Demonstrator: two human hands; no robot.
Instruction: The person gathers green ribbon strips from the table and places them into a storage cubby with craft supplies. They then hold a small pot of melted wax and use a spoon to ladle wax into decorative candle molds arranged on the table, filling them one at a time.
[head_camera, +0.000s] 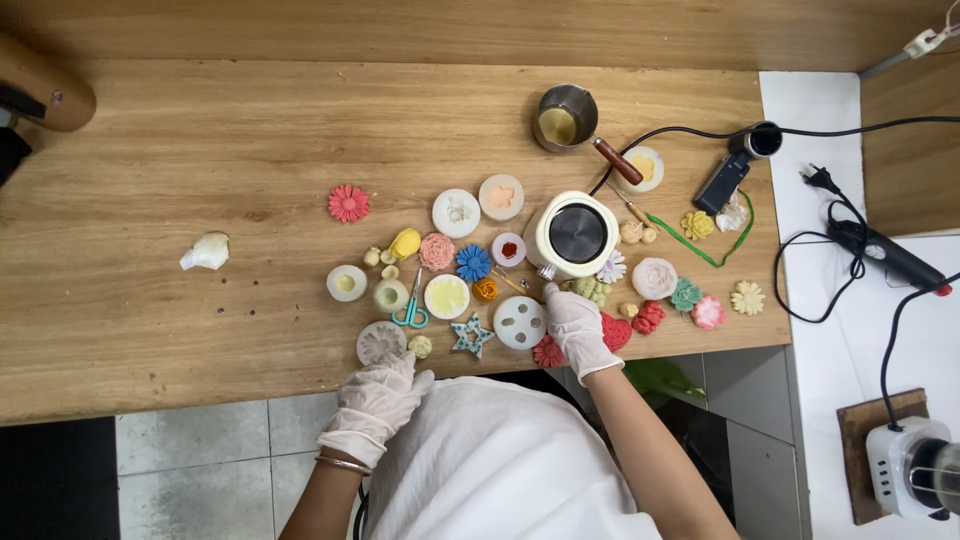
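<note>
Right hand (577, 322) touching, maybe turning, hotplate (573, 235) knob; left hand (378, 396) at table (180, 250) edge.

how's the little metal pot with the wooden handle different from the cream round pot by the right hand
The metal pot is bare steel with a brown side handle and holds pale yellowish liquid; the cream pot has an off-white body with a dark inside and no handle showing. The metal one sits farther back, away from both hands; the cream one stands just beyond the right hand. The cream one looks wider. Both are round, upright and open-topped on the wooden table.
</note>
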